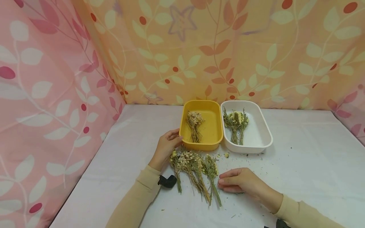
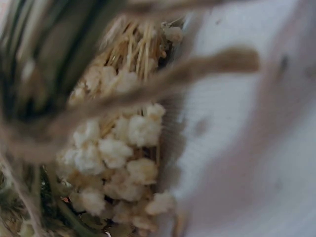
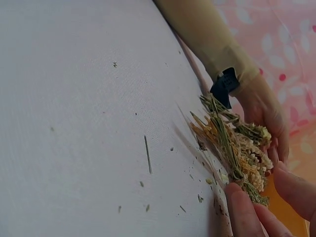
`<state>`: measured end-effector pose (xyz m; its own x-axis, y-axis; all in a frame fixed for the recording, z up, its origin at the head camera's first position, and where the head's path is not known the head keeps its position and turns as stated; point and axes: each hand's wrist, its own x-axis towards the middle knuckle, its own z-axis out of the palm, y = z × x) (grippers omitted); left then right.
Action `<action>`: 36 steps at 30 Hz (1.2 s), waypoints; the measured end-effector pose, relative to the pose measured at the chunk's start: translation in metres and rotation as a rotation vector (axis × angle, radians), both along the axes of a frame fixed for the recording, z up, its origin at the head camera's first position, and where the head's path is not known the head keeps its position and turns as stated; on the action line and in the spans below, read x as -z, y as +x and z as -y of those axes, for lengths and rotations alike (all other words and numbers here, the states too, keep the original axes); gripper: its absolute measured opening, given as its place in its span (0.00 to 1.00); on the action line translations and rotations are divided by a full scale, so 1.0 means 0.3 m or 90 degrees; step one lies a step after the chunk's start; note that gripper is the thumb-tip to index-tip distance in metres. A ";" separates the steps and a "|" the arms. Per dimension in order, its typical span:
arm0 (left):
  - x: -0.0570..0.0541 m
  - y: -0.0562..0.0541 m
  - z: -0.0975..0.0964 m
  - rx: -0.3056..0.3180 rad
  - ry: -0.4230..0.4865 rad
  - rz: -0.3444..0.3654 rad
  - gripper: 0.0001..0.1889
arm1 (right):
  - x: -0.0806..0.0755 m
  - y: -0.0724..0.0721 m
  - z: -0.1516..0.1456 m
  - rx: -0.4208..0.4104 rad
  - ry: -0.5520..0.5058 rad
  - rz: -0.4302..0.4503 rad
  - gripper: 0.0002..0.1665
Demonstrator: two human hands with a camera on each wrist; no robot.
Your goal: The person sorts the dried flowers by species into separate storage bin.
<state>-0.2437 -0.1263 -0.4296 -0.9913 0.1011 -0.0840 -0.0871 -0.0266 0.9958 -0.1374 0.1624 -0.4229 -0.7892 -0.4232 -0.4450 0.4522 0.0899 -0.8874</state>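
My left hand (image 1: 166, 148) touches the front left corner of a yellow tub (image 1: 211, 123), its fingers along the outer wall. Inside that tub lies a dried flower bunch (image 1: 195, 120) with pale heads. In front, several bunches lie side by side: a white-flowered bunch (image 1: 186, 160) among yellow-green ones such as the rightmost bunch (image 1: 211, 167). Close up in the left wrist view are blurred stems with twine and cream flowers (image 2: 116, 150). My right hand (image 1: 246, 182) hovers beside the rightmost stems with fingers loosely bent, holding nothing visible. Its fingers (image 3: 245, 212) show in the right wrist view.
A white tub (image 1: 260, 133) stands against the yellow one's right side and holds yellow-flowered bunches (image 1: 235, 122). Crumbs and stem bits (image 3: 147, 154) are scattered over the white tablecloth (image 1: 308, 158). Patterned curtains (image 1: 182, 63) close off the back and sides.
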 end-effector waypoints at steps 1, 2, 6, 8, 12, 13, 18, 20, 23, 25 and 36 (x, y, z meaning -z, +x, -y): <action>0.000 0.000 0.000 0.001 0.000 -0.001 0.25 | 0.002 0.001 0.001 0.000 0.002 -0.001 0.22; -0.001 0.002 0.000 0.001 0.000 -0.001 0.25 | 0.003 0.002 0.003 -0.001 0.003 -0.001 0.22; 0.000 0.002 -0.001 -0.002 0.003 0.000 0.25 | 0.006 0.004 0.010 -0.007 0.008 -0.006 0.22; 0.000 0.001 -0.002 -0.005 0.003 0.003 0.25 | 0.007 0.005 0.013 -0.013 0.011 -0.008 0.23; 0.002 -0.001 -0.002 -0.006 0.002 0.007 0.25 | 0.014 0.003 0.019 -0.022 0.012 -0.002 0.24; 0.001 -0.001 -0.002 -0.007 0.002 0.007 0.25 | 0.016 0.002 0.020 -0.023 0.011 0.002 0.24; 0.000 0.000 -0.003 -0.007 0.001 0.004 0.25 | 0.020 0.002 0.028 -0.024 0.015 0.011 0.24; 0.000 0.000 -0.003 -0.007 -0.001 0.002 0.25 | 0.020 0.002 0.031 -0.023 0.020 0.014 0.24; 0.001 -0.001 -0.003 -0.007 -0.002 0.005 0.25 | 0.019 0.003 0.037 -0.020 0.026 0.020 0.23; 0.001 -0.003 -0.003 -0.007 0.000 0.006 0.25 | 0.017 0.004 0.042 -0.019 0.030 0.023 0.23; 0.000 -0.008 -0.003 -0.009 0.008 0.012 0.26 | 0.022 0.004 0.065 -0.014 0.060 0.021 0.23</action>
<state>-0.2459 -0.1255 -0.4296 -0.9909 0.0883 -0.1018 -0.1056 -0.0397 0.9936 -0.1362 0.1429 -0.4295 -0.7644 -0.3959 -0.5089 0.4776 0.1826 -0.8594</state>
